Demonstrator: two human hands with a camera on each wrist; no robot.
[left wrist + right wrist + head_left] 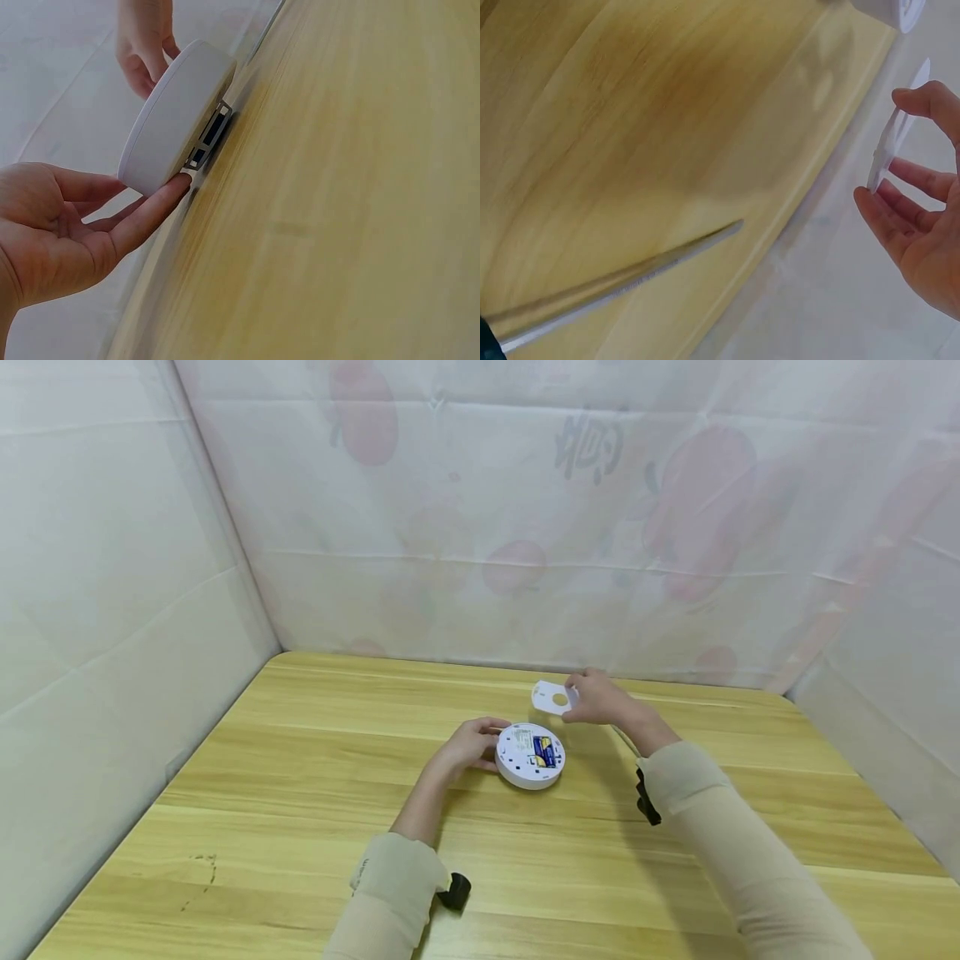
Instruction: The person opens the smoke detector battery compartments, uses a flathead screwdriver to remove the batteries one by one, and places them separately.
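white cover plate (553,697) pinched by right hand (598,697)

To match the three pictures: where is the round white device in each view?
Head: round white device lies centre on the wooden table, left hand touching it.
Left wrist: upper left, fingertip against its rim.
Right wrist: only an edge, top right corner.
Shared landmark: the table.

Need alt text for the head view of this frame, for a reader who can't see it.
A person's left hand touches the side of a round white device with batteries showing, on a wooden table. The right hand holds a flat white plate with a hole above the table, just behind the device.
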